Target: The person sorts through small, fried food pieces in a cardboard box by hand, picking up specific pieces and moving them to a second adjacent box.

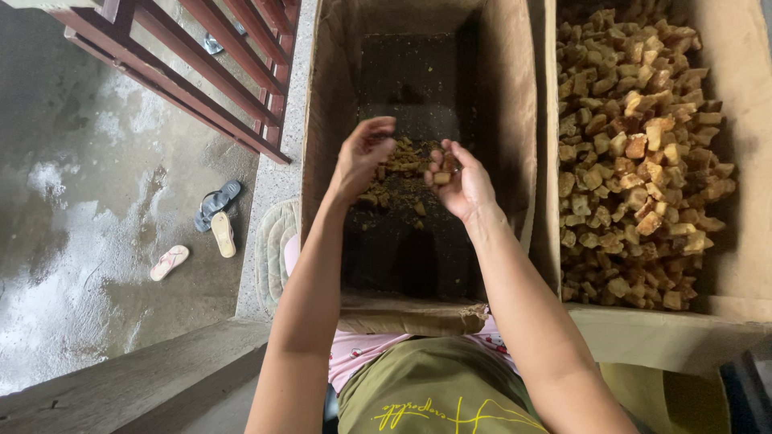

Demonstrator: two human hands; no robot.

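Observation:
My left hand (362, 157) and my right hand (460, 181) hover side by side over a tall cardboard box (511, 104) with a dark bottom. A small brown chunk (441, 177) rests in the fingers of my right hand. My left hand is cupped, fingers curled; whether it holds anything I cannot tell. Below the hands a small heap of crumbled brown bits (402, 181) lies on the box floor.
A second cardboard box (740, 120) on the right is filled with several tan and brown chunks (635, 153). On the left lie a wet concrete floor (88, 201), a red wooden railing (185, 72), sandals (215, 210) and a woven mat (272, 249).

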